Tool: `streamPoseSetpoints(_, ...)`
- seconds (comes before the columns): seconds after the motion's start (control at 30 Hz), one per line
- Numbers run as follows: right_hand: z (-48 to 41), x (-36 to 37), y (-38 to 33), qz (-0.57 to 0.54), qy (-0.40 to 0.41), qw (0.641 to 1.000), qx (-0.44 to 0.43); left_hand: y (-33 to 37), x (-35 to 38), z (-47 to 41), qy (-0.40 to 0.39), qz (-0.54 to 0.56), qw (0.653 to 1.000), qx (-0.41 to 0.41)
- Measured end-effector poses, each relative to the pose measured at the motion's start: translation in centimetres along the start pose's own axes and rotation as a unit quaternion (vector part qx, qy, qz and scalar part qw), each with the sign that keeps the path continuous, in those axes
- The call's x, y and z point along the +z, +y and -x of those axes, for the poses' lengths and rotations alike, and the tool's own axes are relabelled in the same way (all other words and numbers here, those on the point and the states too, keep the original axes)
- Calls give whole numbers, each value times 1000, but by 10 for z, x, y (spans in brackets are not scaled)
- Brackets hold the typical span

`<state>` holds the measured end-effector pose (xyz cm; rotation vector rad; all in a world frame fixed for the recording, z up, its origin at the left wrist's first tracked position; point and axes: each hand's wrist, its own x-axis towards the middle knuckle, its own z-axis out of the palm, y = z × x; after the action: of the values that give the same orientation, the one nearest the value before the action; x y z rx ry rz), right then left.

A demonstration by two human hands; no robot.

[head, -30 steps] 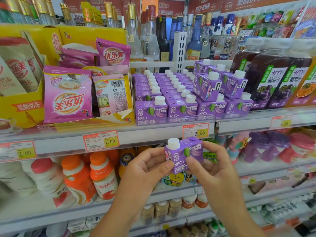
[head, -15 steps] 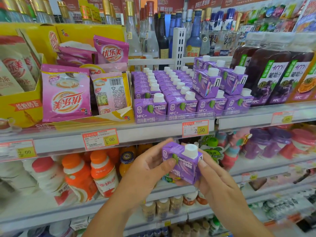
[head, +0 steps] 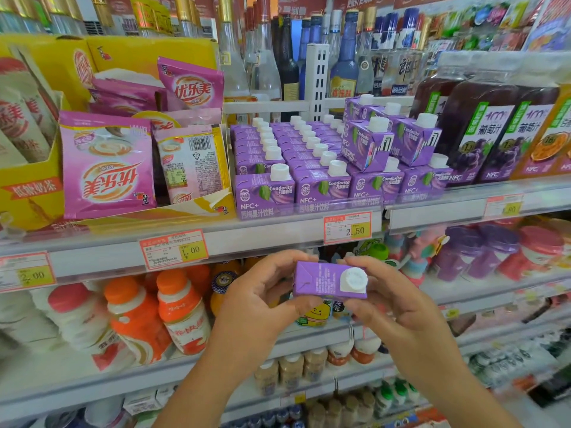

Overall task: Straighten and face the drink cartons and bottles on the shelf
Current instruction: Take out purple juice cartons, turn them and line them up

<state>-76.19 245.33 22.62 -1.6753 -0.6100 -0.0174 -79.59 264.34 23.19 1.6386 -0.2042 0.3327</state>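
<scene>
- Both hands, left (head: 259,299) and right (head: 391,299), pinch a purple carton (head: 321,281) by its ends, white cap (head: 354,279) facing the viewer.
- The carton hangs below the shelf (head: 272,234) of matching cartons (head: 312,168).

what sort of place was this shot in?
Most likely a small supermarket or convenience store aisle: the shelf edges carry price tags, identical purple cartons stand in rows, and liquor bottles fill the shelf behind them.

Matt paperboard carton (head: 321,281); ridged plastic cap (head: 354,279)
</scene>
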Motion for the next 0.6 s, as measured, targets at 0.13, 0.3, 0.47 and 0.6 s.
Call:
streamPoseSetpoints(0.13,-5,-8,-5,66,-25,997,1,0,0,0,19,-25,999,8)
streamPoseSetpoints(0.3,-36,-21,-40,147,-81,985,-35,15,-8,-5,44,-101,993,47)
streamPoseSetpoints(0.47,-81,-26,-105,163,-86,979,-93,48,-41,-23,108,-308,934,144)
streamPoseSetpoints(0.6,-134,-22,-138,226,-23,962,-151,51,-81,-45,170,-459,844,219)
